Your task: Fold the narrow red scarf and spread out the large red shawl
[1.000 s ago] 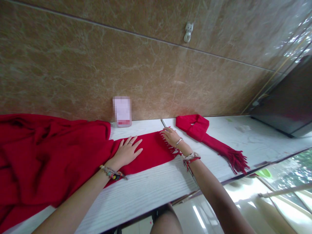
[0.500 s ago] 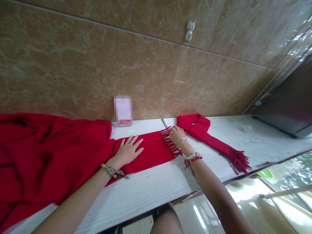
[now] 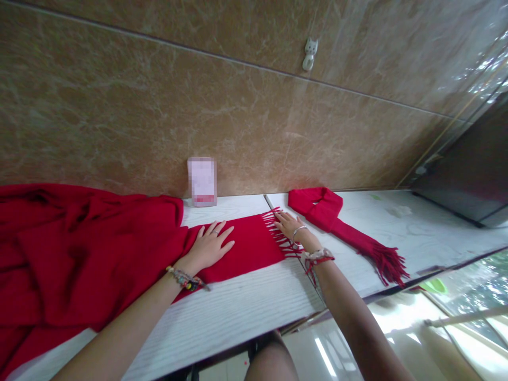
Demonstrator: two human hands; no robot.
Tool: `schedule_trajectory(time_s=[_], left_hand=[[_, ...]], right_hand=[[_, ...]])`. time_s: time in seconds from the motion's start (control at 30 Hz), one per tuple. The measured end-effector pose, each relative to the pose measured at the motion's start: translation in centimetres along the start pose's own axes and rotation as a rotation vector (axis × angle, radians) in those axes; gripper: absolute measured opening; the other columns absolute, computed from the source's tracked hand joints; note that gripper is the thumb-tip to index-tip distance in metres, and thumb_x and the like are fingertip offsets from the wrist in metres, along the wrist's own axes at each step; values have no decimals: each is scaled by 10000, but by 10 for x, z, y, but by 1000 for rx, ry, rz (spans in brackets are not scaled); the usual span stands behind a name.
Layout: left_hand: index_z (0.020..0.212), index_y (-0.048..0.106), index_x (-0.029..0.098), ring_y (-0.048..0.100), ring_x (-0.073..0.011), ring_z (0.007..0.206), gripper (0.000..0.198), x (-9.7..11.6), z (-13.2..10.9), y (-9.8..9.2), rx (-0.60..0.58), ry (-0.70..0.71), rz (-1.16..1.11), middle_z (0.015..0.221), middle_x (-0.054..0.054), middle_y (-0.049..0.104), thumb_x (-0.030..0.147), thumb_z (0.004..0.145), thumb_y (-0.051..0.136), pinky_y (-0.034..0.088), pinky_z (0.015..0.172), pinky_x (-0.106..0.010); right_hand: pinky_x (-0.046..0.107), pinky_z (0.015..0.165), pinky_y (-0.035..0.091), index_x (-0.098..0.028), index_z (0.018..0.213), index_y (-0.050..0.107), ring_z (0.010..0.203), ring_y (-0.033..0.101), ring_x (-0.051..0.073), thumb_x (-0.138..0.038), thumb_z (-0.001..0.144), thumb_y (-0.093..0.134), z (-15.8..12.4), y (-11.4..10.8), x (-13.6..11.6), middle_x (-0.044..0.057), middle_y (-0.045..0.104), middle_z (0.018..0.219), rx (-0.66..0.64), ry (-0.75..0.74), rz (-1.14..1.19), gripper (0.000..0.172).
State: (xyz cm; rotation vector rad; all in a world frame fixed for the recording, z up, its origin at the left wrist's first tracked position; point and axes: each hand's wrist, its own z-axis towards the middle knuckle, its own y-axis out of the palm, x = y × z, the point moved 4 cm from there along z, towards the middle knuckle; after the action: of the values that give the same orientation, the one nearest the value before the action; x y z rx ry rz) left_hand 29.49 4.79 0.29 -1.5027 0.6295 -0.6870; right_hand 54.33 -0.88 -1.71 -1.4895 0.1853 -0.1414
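A red scarf (image 3: 250,241) lies flat across the white tabletop, its fringe pointing right and its left part bunched into a large loose heap. My left hand (image 3: 210,244) rests on the scarf with fingers spread, palm down. Over the fringed end is my right hand (image 3: 289,225), palm down with fingers stretched out; its fingertips touch or hover just above the tassels, I cannot tell which. To the right, a second red scarf (image 3: 317,206) lies folded into a loop, with its tasselled end reaching toward the table's front edge.
A blurred pale pink card or box (image 3: 203,182) stands against the brown marbled wall (image 3: 138,106). A white cat-shaped hook (image 3: 310,54) is fixed to the wall. At the far right stands a dark grey appliance (image 3: 468,164). A green basin (image 3: 434,286) shows below the table edge.
My right hand has flattened and its fingers have stretched out, shifting slightly down along the fringe. My left hand stays in place on the scarf.
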Motion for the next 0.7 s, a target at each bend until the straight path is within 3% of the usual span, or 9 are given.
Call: schedule_trajectory(time_s=[0.07,0.13,0.3,0.37,0.47,0.7], left_hand=[[1358,331,229,209,-268,1323,493,0,0,0,2,1,-1,1449,-77,257,407,898,305,195,1039,-489],[1356,335,225,211,-272,1322,496,-1,0,0,8,2,-10,1447,-81,261,410,897,310,194,1039,-491],[1350,345,231,210,-275,1323,495,-1,1,1,25,4,-24,1445,-80,261,420,893,316,194,1036,-497],[1351,344,237,209,-272,1323,496,-1,0,1,25,1,-25,1446,-75,260,423,892,318,194,1037,-493],[1354,337,236,201,-271,1326,499,-1,0,1,17,0,-23,1447,-74,258,425,892,318,194,1038,-490],[1356,332,244,208,-266,1324,496,-1,0,2,21,-5,1,1447,-69,261,427,896,302,197,1038,-484]], right_hand=[[509,968,338,-193,1243,466,1252,356,266,-318,901,371,-2,-5,19,136,423,1347,32,148,5,377],[452,975,358,-138,1252,455,1243,371,256,-292,897,369,0,-11,22,168,420,1338,102,153,35,396],[372,1021,331,-139,1238,478,1240,380,207,-236,883,378,10,-14,-23,137,438,1330,215,-221,122,381],[378,1019,327,-125,1206,507,1236,383,223,-245,877,404,13,-9,-38,150,432,1331,202,-249,98,364],[399,1005,325,-116,1196,507,1233,380,234,-246,885,404,15,-3,-40,163,433,1324,170,-166,55,353],[345,952,356,-148,1110,553,1131,466,204,-240,900,366,12,-12,-17,134,521,1215,168,107,32,295]])
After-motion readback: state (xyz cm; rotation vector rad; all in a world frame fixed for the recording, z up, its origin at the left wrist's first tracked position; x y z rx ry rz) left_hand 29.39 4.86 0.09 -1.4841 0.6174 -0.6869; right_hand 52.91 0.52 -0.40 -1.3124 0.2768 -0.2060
